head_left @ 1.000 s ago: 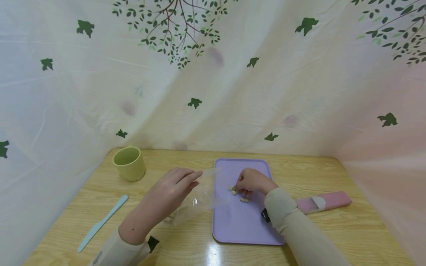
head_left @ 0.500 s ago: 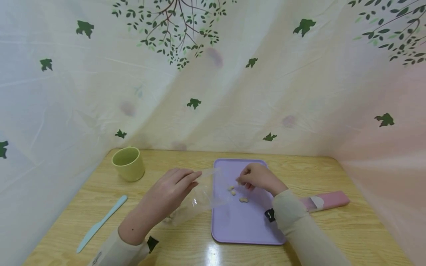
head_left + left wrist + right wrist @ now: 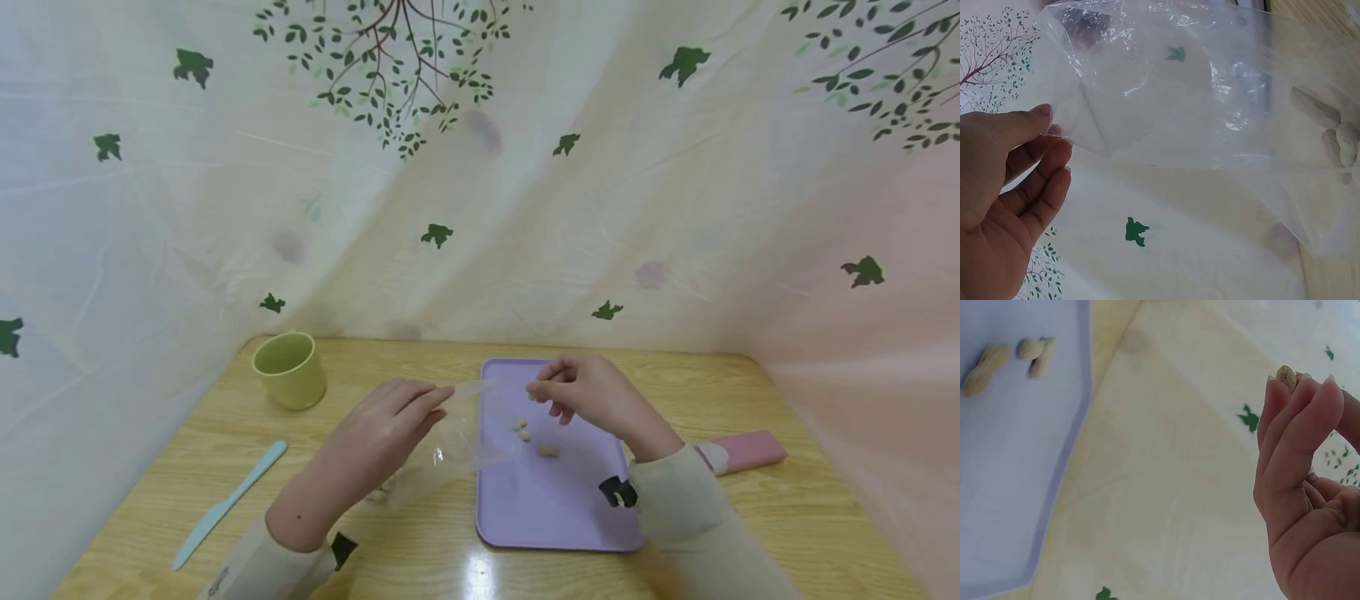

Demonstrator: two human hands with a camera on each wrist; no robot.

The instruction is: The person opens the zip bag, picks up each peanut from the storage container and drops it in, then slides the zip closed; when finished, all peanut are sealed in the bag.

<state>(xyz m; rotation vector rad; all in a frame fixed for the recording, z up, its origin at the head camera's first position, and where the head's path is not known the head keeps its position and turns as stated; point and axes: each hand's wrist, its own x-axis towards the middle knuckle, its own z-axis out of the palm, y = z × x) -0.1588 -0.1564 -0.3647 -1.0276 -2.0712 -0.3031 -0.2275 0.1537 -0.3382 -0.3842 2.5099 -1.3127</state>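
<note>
Pinching a peanut [image 3: 1285, 376], its fingertips nearly together, the right hand [image 3: 588, 393] points left over the tray [image 3: 555, 517], nearer its far edge. The peanut's tip sticks out; I can't tell its long way. To its left, the left hand [image 3: 386, 425] pinches a clear bag [image 3: 438, 457] stretched across the tray's left edge.

Looking forward and down from head, close in from wrists, sharing clear bag [image 3: 441, 457]: head's six o'clock, left wrist's one!

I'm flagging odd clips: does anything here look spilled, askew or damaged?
Nothing stands out: the green cup stands upright, loose peanuts lie within the purple tray, and the clear plastic bag, more peanuts showing through, looks untorn where visible.
</note>
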